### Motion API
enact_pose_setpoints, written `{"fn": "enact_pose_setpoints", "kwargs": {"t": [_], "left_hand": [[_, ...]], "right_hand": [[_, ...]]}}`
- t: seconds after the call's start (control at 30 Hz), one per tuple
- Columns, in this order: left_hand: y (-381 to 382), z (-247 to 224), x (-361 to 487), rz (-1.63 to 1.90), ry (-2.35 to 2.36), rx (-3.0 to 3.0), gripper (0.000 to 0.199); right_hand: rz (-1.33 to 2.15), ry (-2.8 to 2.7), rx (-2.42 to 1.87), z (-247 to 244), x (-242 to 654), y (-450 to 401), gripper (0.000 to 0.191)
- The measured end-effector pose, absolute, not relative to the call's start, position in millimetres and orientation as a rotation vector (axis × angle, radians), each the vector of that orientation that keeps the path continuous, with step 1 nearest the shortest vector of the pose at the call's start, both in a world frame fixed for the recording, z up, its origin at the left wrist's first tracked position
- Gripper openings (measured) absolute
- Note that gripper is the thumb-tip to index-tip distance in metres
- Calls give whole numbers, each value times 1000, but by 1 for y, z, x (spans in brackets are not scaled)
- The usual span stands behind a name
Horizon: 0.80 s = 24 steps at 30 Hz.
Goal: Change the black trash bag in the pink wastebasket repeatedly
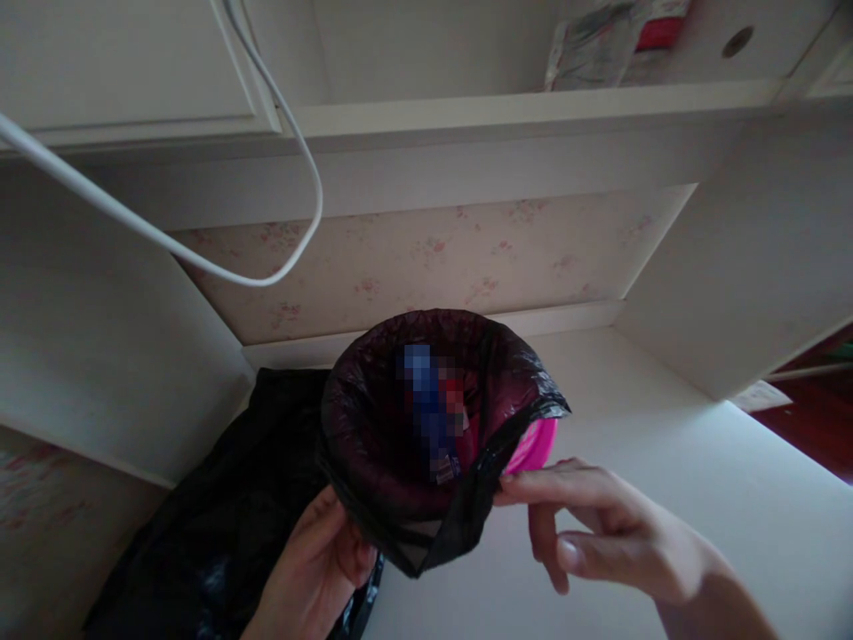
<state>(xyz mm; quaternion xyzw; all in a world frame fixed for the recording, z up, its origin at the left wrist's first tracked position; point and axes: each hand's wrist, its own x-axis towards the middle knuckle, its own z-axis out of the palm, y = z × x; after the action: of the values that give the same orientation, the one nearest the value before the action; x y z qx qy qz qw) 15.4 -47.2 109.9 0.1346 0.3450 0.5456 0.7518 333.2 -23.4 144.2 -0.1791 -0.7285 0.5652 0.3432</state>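
Note:
A pink bin (pixel 535 444) is lined with a thin black bag (pixel 360 427) folded over its rim, loose at the near right where the pink shows. Inside lie blue and red items (pixel 430 400), blurred. My left hand (pixel 323 556) grips the near left side of the lined bin, fingers curled against the black plastic. At the right, my right hand (pixel 600 524) has its fingers apart, the index fingertip at the pink side and the bag's edge. A large black bag (pixel 233 498) lies behind my left hand, partly beneath the bin.
A white cable (pixel 259 281) hangs in a loop at the upper left. Above the flowered wall panel (pixel 433 258) runs a white shelf (pixel 520 111) holding a clear plastic package (pixel 590 53). Below the bin is a white surface (pixel 653 436) with upright panels either side.

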Motion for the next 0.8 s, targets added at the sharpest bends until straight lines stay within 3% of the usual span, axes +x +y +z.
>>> {"fn": "enact_pose_setpoints", "kwargs": {"t": [0.23,0.3,0.4,0.47,0.63,0.8], "left_hand": [[-56,114,-6,1248,320,331,12],[-54,118,-13,1358,246,296,17],[-46,122,-15,1509,356,213,34],[-39,119,-10,1506,563,181,30],[-24,91,3,1472,966,257,20],[-10,68,-3,1478,1000,579,45]], "right_hand": [[1640,-1722,-594,135,336,-25,71],[1622,-1525,-624,136,335,-24,58],[1471,-1111,-734,135,338,-18,22],[1349,-897,-793,129,345,-6,9],[1416,-645,-943,99,362,36,13],[1572,-740,-1021,86,356,57,21]]}}
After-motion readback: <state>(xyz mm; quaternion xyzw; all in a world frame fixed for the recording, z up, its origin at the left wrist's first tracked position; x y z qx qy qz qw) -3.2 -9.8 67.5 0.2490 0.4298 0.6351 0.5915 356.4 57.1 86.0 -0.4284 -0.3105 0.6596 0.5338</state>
